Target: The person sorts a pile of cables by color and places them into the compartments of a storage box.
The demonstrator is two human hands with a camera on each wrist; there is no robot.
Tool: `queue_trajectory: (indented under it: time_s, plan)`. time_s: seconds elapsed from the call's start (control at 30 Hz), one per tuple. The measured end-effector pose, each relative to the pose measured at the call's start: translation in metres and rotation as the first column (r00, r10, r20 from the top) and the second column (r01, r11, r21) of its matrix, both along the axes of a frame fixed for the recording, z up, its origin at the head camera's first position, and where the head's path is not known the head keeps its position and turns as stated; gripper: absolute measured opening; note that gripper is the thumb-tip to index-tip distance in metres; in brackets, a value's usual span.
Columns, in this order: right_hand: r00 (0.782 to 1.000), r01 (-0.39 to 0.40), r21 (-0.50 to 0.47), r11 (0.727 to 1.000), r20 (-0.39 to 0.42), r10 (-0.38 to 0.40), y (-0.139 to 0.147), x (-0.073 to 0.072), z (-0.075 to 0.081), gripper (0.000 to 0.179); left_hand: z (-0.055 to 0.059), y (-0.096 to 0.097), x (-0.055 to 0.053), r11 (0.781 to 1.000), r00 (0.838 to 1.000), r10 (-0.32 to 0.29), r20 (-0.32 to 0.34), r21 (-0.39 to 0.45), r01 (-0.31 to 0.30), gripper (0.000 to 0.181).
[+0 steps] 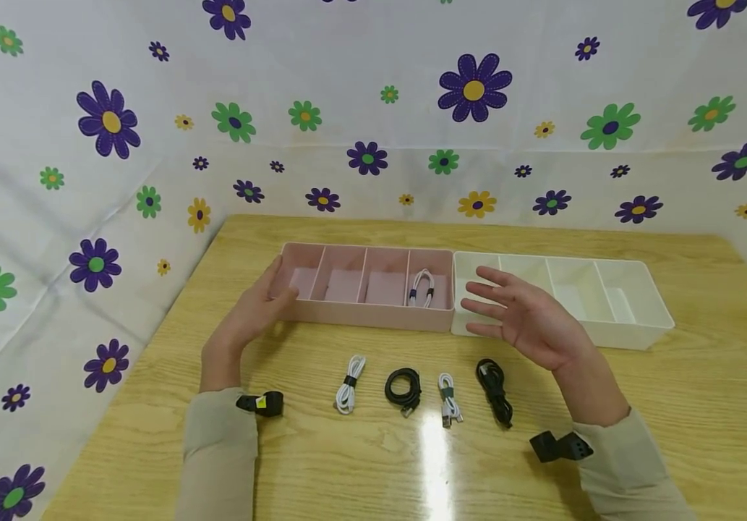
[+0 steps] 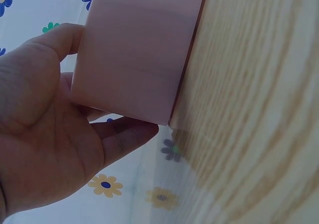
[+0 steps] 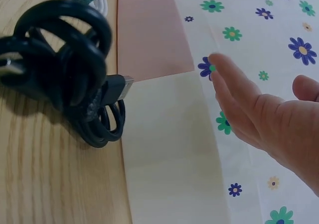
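At the left end of a pink divided storage box, my left hand grips the corner. Its thumb lies over the rim and its fingers rest along the end wall. A looped white cable lies in the box's rightmost compartment. My right hand hovers over the left part of a white divided box, fingers spread and holding nothing. In front of the boxes lie a white cable with a black tie, a coiled black cable, a white cable with a dark green tie and a bundled black cable.
Both boxes stand end to end across the wooden table. A white flowered cloth hangs behind and along the sides. Small black cameras sit on both wrists. Light glares on the table near the front.
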State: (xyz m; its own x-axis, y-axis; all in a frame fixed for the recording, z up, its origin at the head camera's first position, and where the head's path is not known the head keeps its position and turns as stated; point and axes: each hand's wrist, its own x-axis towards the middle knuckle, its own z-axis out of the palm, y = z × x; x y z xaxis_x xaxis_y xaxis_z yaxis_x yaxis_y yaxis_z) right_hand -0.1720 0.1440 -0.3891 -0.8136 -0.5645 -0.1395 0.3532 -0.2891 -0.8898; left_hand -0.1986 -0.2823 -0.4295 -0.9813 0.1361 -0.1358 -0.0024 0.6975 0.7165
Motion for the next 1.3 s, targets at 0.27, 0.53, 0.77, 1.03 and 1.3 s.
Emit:
queue_trajectory:
  time_s: [0.27,0.53,0.77,1.03,1.3]
  plan:
    - [0.999,-0.052,-0.018,0.998,-0.012,0.052,0.004,0.004,0.006,0.056,0.0,0.0,-0.001,1.0,1.0,0.008,0.011,-0.005,-0.008,0.075]
    - [0.995,-0.098,-0.058,0.994,-0.012,0.097,0.003,0.007,0.008,0.055,0.0,0.001,0.002,1.0,1.0,0.016,0.015,0.019,-0.016,0.076]
    - [0.992,-0.119,-0.013,0.993,-0.045,0.118,0.004,0.009,0.007,0.055,-0.002,0.0,0.0,1.0,1.0,0.023,0.021,0.018,-0.024,0.075]
    - [0.98,-0.174,-0.006,0.985,-0.097,0.172,0.001,0.008,0.001,0.049,-0.002,0.0,0.0,1.0,0.999,0.025,0.03,0.015,-0.025,0.082]
    - [0.967,-0.179,0.141,0.974,-0.158,0.2,-0.003,0.013,-0.001,0.049,0.0,0.001,0.0,1.0,1.0,0.018,0.023,0.017,-0.018,0.082]
